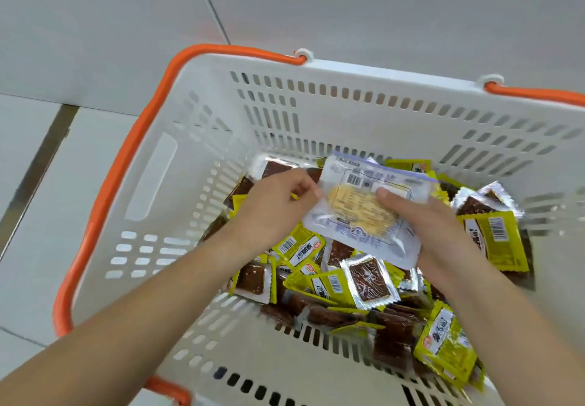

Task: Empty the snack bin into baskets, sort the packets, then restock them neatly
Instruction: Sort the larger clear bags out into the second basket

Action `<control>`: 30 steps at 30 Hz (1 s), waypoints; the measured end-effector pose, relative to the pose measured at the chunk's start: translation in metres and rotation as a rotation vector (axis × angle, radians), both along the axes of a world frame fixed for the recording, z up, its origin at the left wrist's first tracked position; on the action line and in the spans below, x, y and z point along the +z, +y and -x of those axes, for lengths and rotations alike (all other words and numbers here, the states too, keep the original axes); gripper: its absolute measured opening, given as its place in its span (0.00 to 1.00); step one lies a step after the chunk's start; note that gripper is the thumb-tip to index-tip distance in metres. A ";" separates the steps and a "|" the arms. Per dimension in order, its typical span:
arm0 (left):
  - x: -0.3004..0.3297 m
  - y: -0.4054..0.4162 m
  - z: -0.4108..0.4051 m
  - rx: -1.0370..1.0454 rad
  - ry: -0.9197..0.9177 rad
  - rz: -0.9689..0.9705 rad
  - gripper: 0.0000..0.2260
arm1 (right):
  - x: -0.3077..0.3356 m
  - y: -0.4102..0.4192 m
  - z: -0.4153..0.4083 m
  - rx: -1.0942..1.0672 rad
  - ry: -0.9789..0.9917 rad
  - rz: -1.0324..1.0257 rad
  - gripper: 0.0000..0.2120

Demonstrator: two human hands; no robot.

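A white slotted shopping basket (348, 101) with orange handles holds several small snack packets (364, 279), yellow-green wrappers with brown contents showing. Above that pile, both hands hold one white and blue packet (364, 203) with a pale yellow snack inside, its barcode side up. My left hand (275, 206) pinches the packet's left edge. My right hand (421, 219) grips its right side, thumb on top. Both forearms reach down into the basket.
The basket stands on a pale grey tiled floor (95, 26) with dark seams. An orange handle (104, 200) runs round the basket's left side, another orange handle (535, 92) lies at the far right rim. The basket's left part shows bare bottom.
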State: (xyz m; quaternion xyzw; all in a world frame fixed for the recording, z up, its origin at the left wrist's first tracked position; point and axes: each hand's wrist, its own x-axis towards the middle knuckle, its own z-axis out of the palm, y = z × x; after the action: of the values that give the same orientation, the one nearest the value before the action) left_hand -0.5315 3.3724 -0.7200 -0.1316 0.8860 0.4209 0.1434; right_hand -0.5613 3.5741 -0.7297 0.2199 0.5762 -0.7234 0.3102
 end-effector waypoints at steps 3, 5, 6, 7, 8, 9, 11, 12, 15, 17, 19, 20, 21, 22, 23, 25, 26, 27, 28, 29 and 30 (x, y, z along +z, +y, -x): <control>-0.022 -0.029 0.002 -0.203 -0.168 0.312 0.17 | -0.006 0.007 0.005 -0.077 0.113 -0.188 0.12; -0.040 -0.036 -0.003 -0.295 -0.362 0.363 0.26 | -0.010 0.014 0.009 -0.105 0.135 -0.239 0.17; -0.049 -0.035 -0.005 -0.341 -0.395 0.411 0.27 | -0.010 0.016 0.011 -0.124 0.114 -0.256 0.23; -0.056 -0.031 -0.006 -0.388 -0.378 0.487 0.25 | -0.011 0.018 0.012 -0.143 0.092 -0.260 0.26; -0.062 -0.027 -0.006 -0.418 -0.343 0.552 0.22 | -0.013 0.020 0.014 -0.159 0.078 -0.249 0.27; -0.064 -0.024 -0.005 -0.411 -0.322 0.565 0.19 | -0.013 0.021 0.014 -0.165 0.074 -0.225 0.27; -0.067 -0.022 0.001 -0.323 -0.384 0.476 0.14 | -0.013 0.020 0.012 -0.154 0.069 -0.225 0.31; -0.067 -0.024 0.004 -0.294 -0.429 0.437 0.13 | -0.014 0.020 0.012 -0.136 0.078 -0.238 0.36; -0.059 -0.028 0.017 -0.403 -0.603 0.377 0.14 | -0.014 0.017 0.011 -0.108 0.108 -0.254 0.33; -0.048 -0.025 0.024 -0.545 -0.690 0.343 0.07 | -0.010 0.017 0.012 -0.098 0.124 -0.250 0.22; -0.038 -0.025 0.023 -0.616 -0.702 0.301 0.11 | -0.012 0.018 0.013 -0.101 0.139 -0.231 0.19; -0.037 -0.028 0.019 -0.610 -0.696 0.281 0.13 | -0.012 0.018 0.013 -0.102 0.142 -0.226 0.19; -0.037 -0.031 0.015 -0.601 -0.669 0.266 0.13 | -0.011 0.018 0.013 -0.101 0.143 -0.221 0.17; -0.037 -0.033 0.009 -0.587 -0.633 0.264 0.11 | -0.009 0.018 0.013 -0.098 0.144 -0.218 0.14; -0.038 -0.034 0.006 -0.554 -0.599 0.269 0.10 | -0.009 0.019 0.013 -0.103 0.145 -0.205 0.11; -0.043 -0.034 0.005 -0.474 -0.541 0.333 0.15 | -0.008 0.019 0.012 -0.103 0.145 -0.199 0.07; -0.047 -0.032 0.007 -0.458 -0.516 0.385 0.17 | -0.007 0.018 0.011 -0.103 0.146 -0.207 0.07; -0.051 -0.029 0.009 -0.454 -0.492 0.435 0.17 | -0.008 0.018 0.011 -0.102 0.146 -0.203 0.07; -0.055 -0.025 0.010 -0.444 -0.471 0.473 0.16 | -0.008 0.018 0.011 -0.101 0.143 -0.208 0.07; -0.058 -0.023 0.011 -0.429 -0.465 0.487 0.14 | -0.008 0.018 0.011 -0.101 0.147 -0.211 0.08; -0.061 -0.022 0.013 -0.417 -0.478 0.487 0.12 | -0.007 0.018 0.010 -0.103 0.150 -0.223 0.09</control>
State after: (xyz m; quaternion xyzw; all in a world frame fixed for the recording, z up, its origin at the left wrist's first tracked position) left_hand -0.5446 3.3503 -0.7810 -0.0730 0.9092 0.1180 0.3925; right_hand -0.5716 3.5917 -0.7372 0.2274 0.6625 -0.6844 0.2024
